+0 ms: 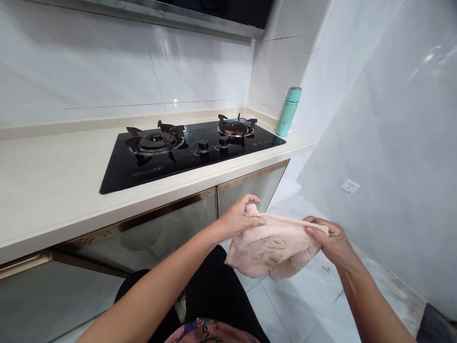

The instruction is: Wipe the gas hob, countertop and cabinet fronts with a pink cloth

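A pale pink cloth (274,243), fluffy and marked with brownish stains, is stretched between my two hands above the floor. Its upper left corner is pinched by my left hand (243,216), whose thumb lies over the edge. At the other upper corner, my right hand (326,236) grips the cloth with the thumb on top. The lower part hangs loose in folds. Both hands are in front of the cabinet, lower than the countertop and apart from it.
A black gas stove (193,143) with two burners and two knobs is set into the cream countertop (53,176). A turquoise bottle (288,112) stands at the counter's right end. Glass-fronted cabinet doors (150,233) lie below. A wall socket (350,186) is at right.
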Motion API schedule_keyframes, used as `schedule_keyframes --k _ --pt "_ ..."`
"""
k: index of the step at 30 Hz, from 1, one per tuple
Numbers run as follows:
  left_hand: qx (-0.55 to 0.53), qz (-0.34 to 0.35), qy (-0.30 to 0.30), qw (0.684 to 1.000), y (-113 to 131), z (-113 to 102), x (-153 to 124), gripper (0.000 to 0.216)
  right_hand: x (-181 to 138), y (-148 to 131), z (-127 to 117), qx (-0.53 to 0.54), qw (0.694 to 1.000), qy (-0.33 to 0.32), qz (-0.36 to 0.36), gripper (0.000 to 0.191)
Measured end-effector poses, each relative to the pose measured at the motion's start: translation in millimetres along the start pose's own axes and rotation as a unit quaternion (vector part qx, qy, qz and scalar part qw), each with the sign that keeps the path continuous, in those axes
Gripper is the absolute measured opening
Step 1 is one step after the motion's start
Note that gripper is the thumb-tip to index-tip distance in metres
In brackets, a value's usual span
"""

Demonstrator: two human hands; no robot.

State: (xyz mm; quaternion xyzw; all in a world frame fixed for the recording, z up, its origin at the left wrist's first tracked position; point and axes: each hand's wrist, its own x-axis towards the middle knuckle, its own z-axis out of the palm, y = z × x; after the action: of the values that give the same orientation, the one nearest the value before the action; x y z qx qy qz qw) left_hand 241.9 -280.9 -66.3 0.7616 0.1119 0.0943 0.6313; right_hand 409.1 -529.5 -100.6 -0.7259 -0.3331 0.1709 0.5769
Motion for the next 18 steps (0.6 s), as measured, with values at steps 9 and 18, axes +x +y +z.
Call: schedule_keyframes --k 9,18 --pt "0.127 0.056 0.023 0.99 42 -29 -15 0.024 1 -16 -25 -0.169 0.969 -0.164 0.072 0.032" --pt "0.186 0.06 0.052 0.979 73 -72 -49 0.014 4 3 -44 -0.273 0.952 -0.128 0.053 0.036"
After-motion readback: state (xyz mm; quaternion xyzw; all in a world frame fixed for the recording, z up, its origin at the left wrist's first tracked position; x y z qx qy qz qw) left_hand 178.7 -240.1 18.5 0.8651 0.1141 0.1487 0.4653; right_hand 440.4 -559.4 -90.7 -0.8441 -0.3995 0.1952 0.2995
